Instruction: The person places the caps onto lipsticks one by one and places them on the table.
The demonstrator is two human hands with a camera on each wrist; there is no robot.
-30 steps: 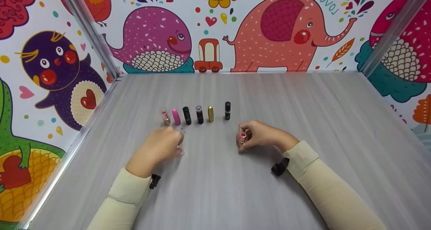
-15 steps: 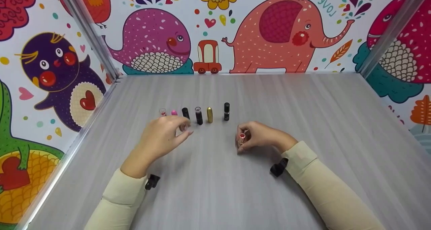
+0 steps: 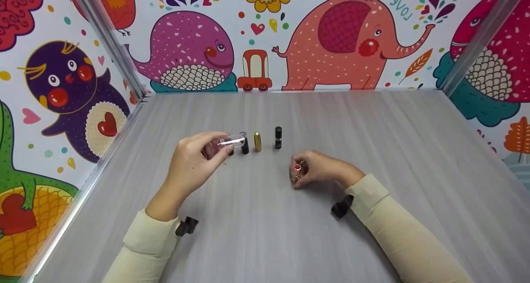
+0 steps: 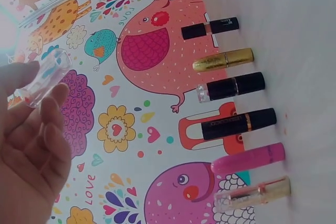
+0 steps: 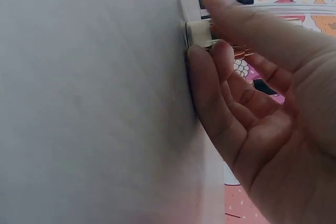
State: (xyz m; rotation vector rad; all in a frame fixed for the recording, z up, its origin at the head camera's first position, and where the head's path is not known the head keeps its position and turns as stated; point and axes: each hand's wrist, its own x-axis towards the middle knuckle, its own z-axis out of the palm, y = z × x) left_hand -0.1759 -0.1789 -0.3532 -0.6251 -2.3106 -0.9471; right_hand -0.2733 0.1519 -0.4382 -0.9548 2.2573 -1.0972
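Note:
Thumb and fingers of the left hand (image 3: 192,158) pinch a clear lipstick cap (image 3: 234,140), raised above the table and tilted sideways. In the left wrist view the transparent cap (image 4: 50,77) shows between thumb and fingertips. The right hand (image 3: 319,167) grips an uncapped lipstick (image 3: 297,170) upright at the tabletop, its red tip facing up. Its pale base (image 5: 198,34) appears between the fingers in the right wrist view. From the head, the left hand covers part of a row of standing lipsticks; the gold lipstick (image 3: 257,141) remains visible beside it.
The left wrist view shows the row: a clear-capped lipstick (image 4: 254,195), a pink one (image 4: 249,158), a black one (image 4: 241,124), and a black one with a clear top (image 4: 236,85). Another black lipstick (image 3: 278,137) stands apart at right. Printed walls (image 3: 256,34) border the grey table (image 3: 265,233).
The left hand has lifted from the table and moved forward over the row, turning so the clear cap shows in its fingers. The right hand stays in place with the lipstick.

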